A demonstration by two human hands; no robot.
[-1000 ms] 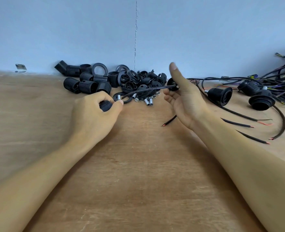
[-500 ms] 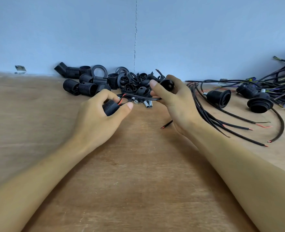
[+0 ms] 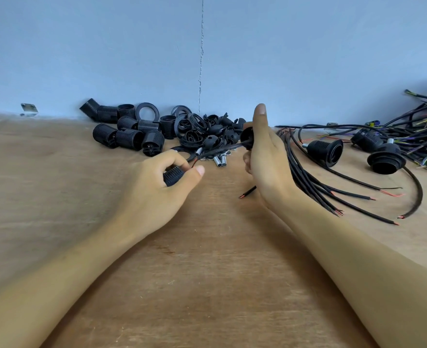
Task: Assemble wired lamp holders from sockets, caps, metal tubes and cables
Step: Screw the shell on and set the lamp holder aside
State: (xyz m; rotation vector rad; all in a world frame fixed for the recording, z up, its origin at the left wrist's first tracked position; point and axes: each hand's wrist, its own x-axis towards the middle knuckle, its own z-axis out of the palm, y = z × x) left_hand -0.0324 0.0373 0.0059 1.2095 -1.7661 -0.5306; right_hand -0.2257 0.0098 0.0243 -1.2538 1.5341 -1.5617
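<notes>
My left hand (image 3: 157, 187) grips a ribbed black socket (image 3: 173, 175) between thumb and fingers, low over the wooden table (image 3: 207, 272). My right hand (image 3: 265, 159) holds a black cap (image 3: 247, 136) with its thumb raised. A black cable (image 3: 220, 150) runs from the cap toward the socket, its red-tipped end close to my left thumb. The cable's other end (image 3: 247, 192) sticks out below my right palm. Silver metal tubes (image 3: 220, 160) lie between my hands, in front of the parts pile.
A pile of black sockets (image 3: 129, 138), rings and caps (image 3: 202, 131) lies along the wall. Loose black cables (image 3: 333, 194) fan out to the right, beside two wired holders (image 3: 328, 151) (image 3: 385, 159) and a tangle of wires (image 3: 423, 126).
My right hand has closed on the cap and turned thumb-up. The cable end has drawn back toward the socket in my left hand. The loose cables slid a little right.
</notes>
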